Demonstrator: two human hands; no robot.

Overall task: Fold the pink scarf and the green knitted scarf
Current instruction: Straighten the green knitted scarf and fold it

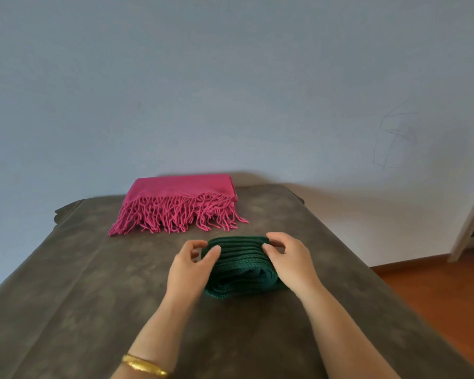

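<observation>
Head view: both hands, left [189, 265] and right [290, 262], pinch the folded green scarf [241, 266]; pink scarf [181, 198] lies folded beyond it.

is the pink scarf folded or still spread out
Folded. The pink scarf lies as a compact layered rectangle at the table's far end, fringe hanging toward the camera.

A mottled grey-brown table [93, 283] stands against a pale blue-grey wall [230, 77], above an orange-brown floor [435, 291].

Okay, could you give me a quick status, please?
Both hands, left and right, on folded green knitted scarf. Pink scarf folded behind. Nothing obstructing.
</observation>
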